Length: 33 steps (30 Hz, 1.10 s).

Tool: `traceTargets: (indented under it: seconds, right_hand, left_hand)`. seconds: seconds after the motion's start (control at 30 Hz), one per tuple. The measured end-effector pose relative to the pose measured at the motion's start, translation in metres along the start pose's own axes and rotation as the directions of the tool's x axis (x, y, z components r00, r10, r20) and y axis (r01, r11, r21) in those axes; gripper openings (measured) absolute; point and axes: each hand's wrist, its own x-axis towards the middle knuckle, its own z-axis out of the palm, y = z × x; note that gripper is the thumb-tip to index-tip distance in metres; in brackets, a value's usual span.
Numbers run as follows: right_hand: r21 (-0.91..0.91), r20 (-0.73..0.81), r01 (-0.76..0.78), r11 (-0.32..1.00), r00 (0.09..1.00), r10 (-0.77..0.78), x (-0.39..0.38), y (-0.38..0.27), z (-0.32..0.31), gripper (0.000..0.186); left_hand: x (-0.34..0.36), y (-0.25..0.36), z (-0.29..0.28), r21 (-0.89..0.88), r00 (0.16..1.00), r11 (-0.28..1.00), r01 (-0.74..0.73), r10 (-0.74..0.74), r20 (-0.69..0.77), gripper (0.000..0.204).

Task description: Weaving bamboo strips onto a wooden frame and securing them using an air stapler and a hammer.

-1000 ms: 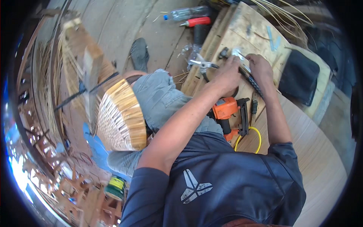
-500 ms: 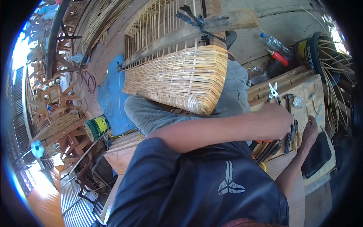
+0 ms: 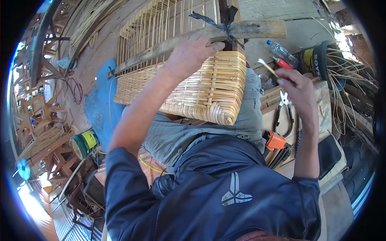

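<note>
A woven rattan panel [image 3: 189, 90] on a wooden frame lies across my lap, its rounded corner towards me. My left hand [image 3: 189, 56] rests over the panel's upper woven edge and the wooden crossbar [image 3: 257, 29]. One finger stretches out to the right; the other fingers are partly hidden. A black strip [image 3: 207, 20] is knotted round the crossbar just beyond that hand. Right of the panel, my right hand [image 3: 297, 86] is raised above the bench, closed on a thin stick [image 3: 268, 68] with a bright, pale tip that points up and left.
On the wooden bench at right lie snips [image 3: 284, 108] with black handles, an orange-and-black tool [image 3: 274, 140] and a black pouch [image 3: 329, 156]. Beyond are a plastic bottle [image 3: 283, 52], a red tube [image 3: 282, 63] and a dark bucket [image 3: 315, 60] of cane strips. A green bucket [image 3: 83, 143] stands left.
My left hand has swung from the bench tools at right back onto the woven panel. My right hand has risen from the bench's far side, now with the thin stick in it.
</note>
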Motion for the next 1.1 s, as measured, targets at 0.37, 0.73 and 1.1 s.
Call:
traceTargets:
  seconds: [0.37,0.73,1.1]
  right_hand:
    - [-0.558,0.128,0.276,0.783,0.96,-0.247,0.049,-0.046,0.054,0.02]
    - [-0.654,0.195,0.331,0.68,0.943,-0.271,0.066,-0.049,0.068,0.019]
    - [-0.744,0.296,0.374,0.554,0.927,-0.229,0.076,-0.054,0.074,0.019]
  left_hand:
    - [0.031,-0.023,-0.012,0.734,0.859,0.617,-0.285,0.504,-0.091,0.038]
    - [0.042,-0.033,-0.025,0.171,0.895,0.879,-0.446,0.438,0.081,0.019]
    - [0.048,-0.03,-0.035,-0.275,0.889,0.927,-0.255,0.337,0.311,0.017]
